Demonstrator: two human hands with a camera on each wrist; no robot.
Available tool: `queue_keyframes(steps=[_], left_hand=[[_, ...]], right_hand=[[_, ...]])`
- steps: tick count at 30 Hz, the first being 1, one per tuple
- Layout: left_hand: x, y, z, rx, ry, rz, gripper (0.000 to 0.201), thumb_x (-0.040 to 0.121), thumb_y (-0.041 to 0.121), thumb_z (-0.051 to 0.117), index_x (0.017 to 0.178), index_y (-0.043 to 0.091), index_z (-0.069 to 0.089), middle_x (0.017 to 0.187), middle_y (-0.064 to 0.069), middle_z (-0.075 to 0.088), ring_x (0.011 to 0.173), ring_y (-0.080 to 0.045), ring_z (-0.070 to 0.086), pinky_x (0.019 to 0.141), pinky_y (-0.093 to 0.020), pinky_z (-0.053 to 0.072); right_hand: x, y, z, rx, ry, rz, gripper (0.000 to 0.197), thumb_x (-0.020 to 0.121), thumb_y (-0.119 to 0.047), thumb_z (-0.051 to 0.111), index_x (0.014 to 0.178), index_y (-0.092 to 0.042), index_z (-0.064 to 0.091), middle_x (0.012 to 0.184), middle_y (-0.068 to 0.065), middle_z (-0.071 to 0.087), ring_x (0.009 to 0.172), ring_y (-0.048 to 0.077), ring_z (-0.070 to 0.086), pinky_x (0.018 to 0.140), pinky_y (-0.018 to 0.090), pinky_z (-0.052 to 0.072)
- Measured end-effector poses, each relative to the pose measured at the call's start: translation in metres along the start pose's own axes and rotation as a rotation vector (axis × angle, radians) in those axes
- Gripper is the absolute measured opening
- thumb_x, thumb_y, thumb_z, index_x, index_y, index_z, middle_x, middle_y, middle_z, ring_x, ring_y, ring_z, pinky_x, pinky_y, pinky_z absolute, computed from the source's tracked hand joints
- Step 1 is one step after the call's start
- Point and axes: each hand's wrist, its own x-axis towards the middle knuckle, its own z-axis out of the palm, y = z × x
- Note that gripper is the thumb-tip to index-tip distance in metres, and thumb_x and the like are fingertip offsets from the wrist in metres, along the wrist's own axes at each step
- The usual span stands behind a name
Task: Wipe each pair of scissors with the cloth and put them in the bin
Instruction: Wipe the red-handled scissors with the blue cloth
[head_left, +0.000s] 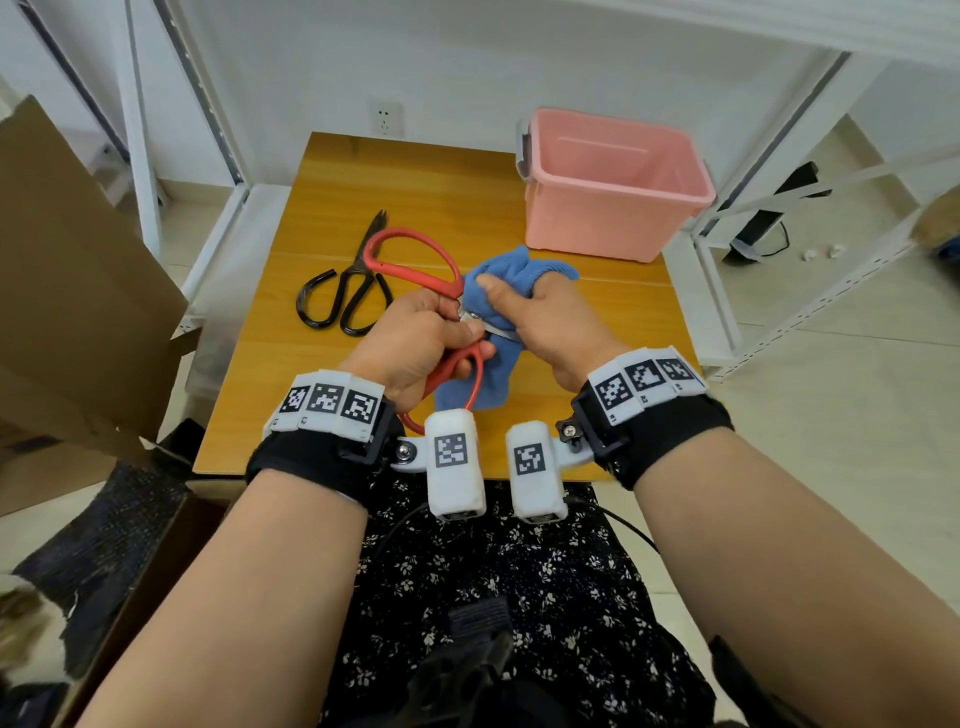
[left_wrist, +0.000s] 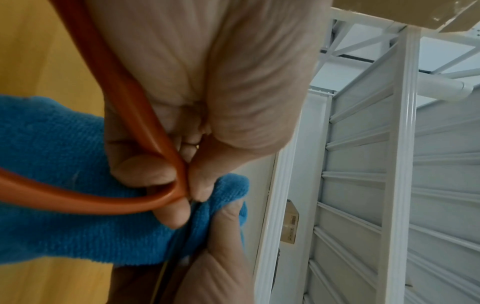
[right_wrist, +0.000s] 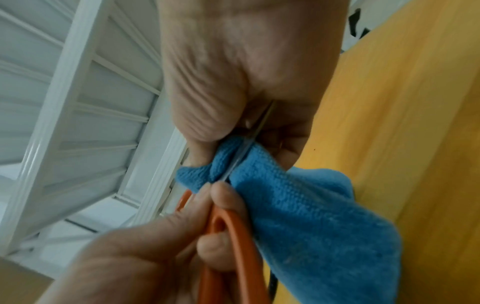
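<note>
Surface: wooden table (head_left: 415, 171), white metal shelving to either side, a wall socket (head_left: 385, 118) behind.

Left hand (head_left: 415, 338): fingers curled round the red-handled scissors (head_left: 410, 260) at the neck of the handles. One loop stands beyond the grip; the other hangs below it, toward the wrist.

Right hand (head_left: 545, 322): closed on the blue cloth (head_left: 519, 270), which is folded over the steel blade. A strip of blade shows between the two grips. The cloth bunches beyond the knuckles and trails down under both hands.

Black scissors (head_left: 345, 291): flat on the table, just left of the left hand, held by nothing.

Pink bin (head_left: 613, 187): open-topped, on the table beyond the right hand, apart from it.
</note>
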Motion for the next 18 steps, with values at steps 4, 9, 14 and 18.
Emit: queue_keyframes(steps=[4, 9, 14, 18], left_hand=[[-0.003, 0.002, 0.001, -0.025, 0.006, -0.013, 0.006, 0.096, -0.005, 0.05, 0.095, -0.001, 0.054, 0.069, -0.014, 0.063, 0.06, -0.017, 0.064, 0.045, -0.021, 0.046], [-0.007, 0.0, 0.003, -0.079, 0.009, 0.006, 0.02, 0.095, -0.008, 0.05, 0.081, 0.006, 0.051, 0.06, -0.009, 0.064, 0.063, -0.021, 0.061, 0.045, -0.022, 0.045], [-0.01, 0.0, 0.002, -0.109, -0.04, 0.021, 0.019, 0.095, -0.009, 0.049, 0.081, 0.004, 0.054, 0.065, -0.014, 0.063, 0.059, -0.02, 0.061, 0.044, -0.021, 0.045], [-0.01, -0.001, -0.007, -0.161, -0.032, 0.016, 0.02, 0.095, -0.01, 0.047, 0.081, 0.005, 0.051, 0.062, -0.012, 0.061, 0.056, -0.015, 0.063, 0.043, -0.02, 0.044]], right_hand=[[0.001, -0.003, 0.004, -0.051, 0.125, -0.088, 0.038, 0.083, -0.042, 0.067, 0.099, -0.008, 0.067, 0.096, 0.007, 0.073, 0.092, 0.021, 0.07, 0.085, 0.048, 0.057], [0.0, -0.016, -0.002, -0.178, 0.22, -0.144, 0.036, 0.1, -0.032, 0.054, 0.066, -0.02, 0.051, 0.069, -0.001, 0.057, 0.073, 0.021, 0.059, 0.07, 0.039, 0.051], [0.006, -0.016, -0.005, -0.074, 0.239, -0.073, 0.046, 0.102, -0.041, 0.047, 0.064, -0.015, 0.049, 0.063, 0.003, 0.056, 0.061, 0.018, 0.056, 0.063, 0.038, 0.049], [0.005, -0.016, -0.007, 0.128, 0.108, 0.023, 0.043, 0.1, -0.05, 0.046, 0.088, -0.013, 0.065, 0.091, 0.009, 0.074, 0.086, 0.021, 0.073, 0.082, 0.041, 0.06]])
